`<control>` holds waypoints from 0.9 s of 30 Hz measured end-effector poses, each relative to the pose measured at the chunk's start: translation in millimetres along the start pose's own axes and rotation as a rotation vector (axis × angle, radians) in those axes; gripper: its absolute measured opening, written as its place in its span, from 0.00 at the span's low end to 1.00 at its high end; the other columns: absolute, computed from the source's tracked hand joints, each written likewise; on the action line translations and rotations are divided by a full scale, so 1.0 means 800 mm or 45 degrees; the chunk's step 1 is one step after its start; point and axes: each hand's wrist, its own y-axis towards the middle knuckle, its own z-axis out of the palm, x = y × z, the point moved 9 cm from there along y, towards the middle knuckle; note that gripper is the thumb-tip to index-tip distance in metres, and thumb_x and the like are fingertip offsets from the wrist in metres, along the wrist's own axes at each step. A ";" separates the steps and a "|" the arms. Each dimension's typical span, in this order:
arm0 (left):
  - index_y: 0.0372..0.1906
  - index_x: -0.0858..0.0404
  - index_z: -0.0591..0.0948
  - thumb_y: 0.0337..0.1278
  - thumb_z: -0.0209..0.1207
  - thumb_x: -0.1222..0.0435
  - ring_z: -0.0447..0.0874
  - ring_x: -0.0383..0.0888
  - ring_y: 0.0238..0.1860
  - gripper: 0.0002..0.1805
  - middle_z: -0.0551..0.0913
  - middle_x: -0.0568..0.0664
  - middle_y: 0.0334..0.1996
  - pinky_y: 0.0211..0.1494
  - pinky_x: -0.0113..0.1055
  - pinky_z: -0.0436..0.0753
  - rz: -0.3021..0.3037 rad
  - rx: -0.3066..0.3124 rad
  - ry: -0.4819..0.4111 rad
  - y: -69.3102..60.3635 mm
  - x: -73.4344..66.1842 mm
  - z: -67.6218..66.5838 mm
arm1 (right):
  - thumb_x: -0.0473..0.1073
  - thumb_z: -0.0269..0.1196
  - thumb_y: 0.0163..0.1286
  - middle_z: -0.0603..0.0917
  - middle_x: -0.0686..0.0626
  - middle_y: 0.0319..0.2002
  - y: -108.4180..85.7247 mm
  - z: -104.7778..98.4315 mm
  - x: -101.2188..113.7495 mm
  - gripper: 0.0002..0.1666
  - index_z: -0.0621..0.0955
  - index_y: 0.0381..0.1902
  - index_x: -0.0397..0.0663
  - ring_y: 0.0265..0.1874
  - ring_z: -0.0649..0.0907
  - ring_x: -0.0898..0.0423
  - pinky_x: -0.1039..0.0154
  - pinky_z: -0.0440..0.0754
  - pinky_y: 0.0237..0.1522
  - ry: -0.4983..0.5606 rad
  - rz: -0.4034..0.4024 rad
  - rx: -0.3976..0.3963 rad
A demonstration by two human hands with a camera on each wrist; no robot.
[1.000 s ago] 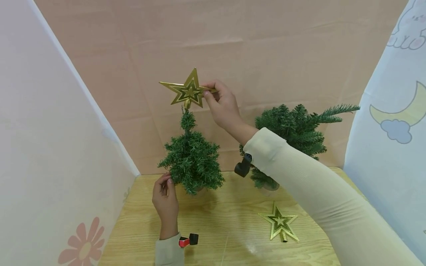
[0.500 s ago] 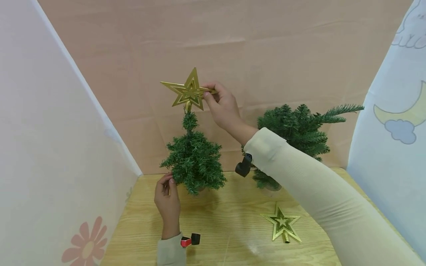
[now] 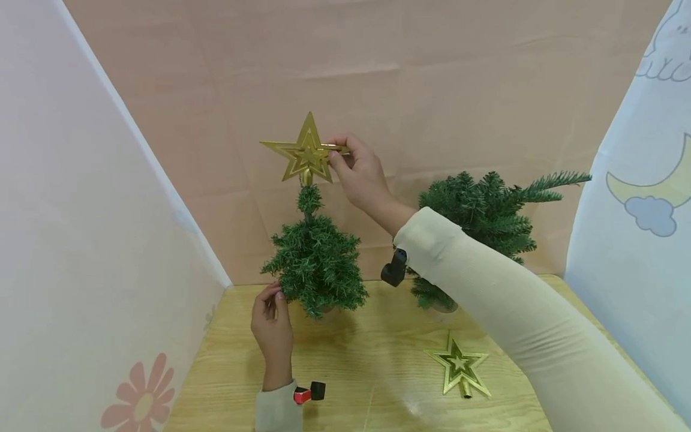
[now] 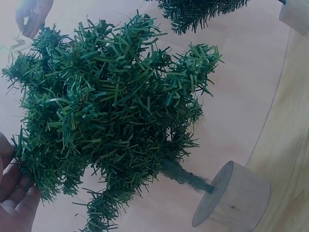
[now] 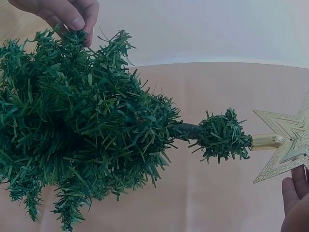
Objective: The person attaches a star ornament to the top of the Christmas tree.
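A small green Christmas tree (image 3: pixel 318 258) stands on a round wooden base (image 4: pixel 236 198). At its left side, my left hand (image 3: pixel 274 327) pinches a low branch between thumb and fingers, as the right wrist view shows. A gold star tree topper (image 3: pixel 306 153) stands nearly upright on the tree's tip. In the right wrist view, its tube-like socket (image 5: pixel 267 141) meets the top tuft of needles (image 5: pixel 223 135); how deep the tip goes inside is hidden. My right hand (image 3: pixel 364 177) grips the star's right point with thumb and fingers.
Another gold star topper (image 3: pixel 457 363) lies flat on the wooden table (image 3: pixel 324 366), to the right. Behind my right forearm stands a second green tree (image 3: pixel 475 204), partly covered, one branch sticking out right. Cloth walls (image 3: pixel 432 102) enclose the table's back and sides.
The star has come down slightly onto the tree's tip and straightened from its tilt, my right hand still gripping it. My left hand keeps its place at the branch.
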 end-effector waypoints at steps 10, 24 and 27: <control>0.47 0.81 0.76 0.67 0.51 0.78 0.78 0.59 0.56 0.09 0.79 0.62 0.51 0.59 0.28 0.76 -0.003 -0.008 0.009 -0.001 0.001 0.000 | 0.42 0.54 0.76 0.81 0.50 0.47 0.001 0.001 -0.003 0.13 0.76 0.55 0.49 0.44 0.83 0.57 0.64 0.80 0.50 0.031 -0.011 0.009; 0.46 0.81 0.76 0.68 0.52 0.77 0.77 0.61 0.56 0.09 0.79 0.64 0.51 0.59 0.29 0.76 0.006 -0.012 0.000 0.000 0.004 0.000 | 0.43 0.56 0.75 0.80 0.45 0.46 0.013 0.007 -0.032 0.17 0.72 0.58 0.45 0.47 0.81 0.52 0.60 0.80 0.55 0.351 0.268 -0.005; 0.46 0.81 0.76 0.67 0.51 0.78 0.77 0.64 0.56 0.09 0.78 0.68 0.51 0.59 0.28 0.76 0.015 -0.005 -0.013 0.000 0.002 0.000 | 0.41 0.56 0.75 0.80 0.45 0.46 0.013 0.010 -0.038 0.12 0.74 0.52 0.43 0.48 0.80 0.50 0.59 0.79 0.55 0.445 0.320 -0.007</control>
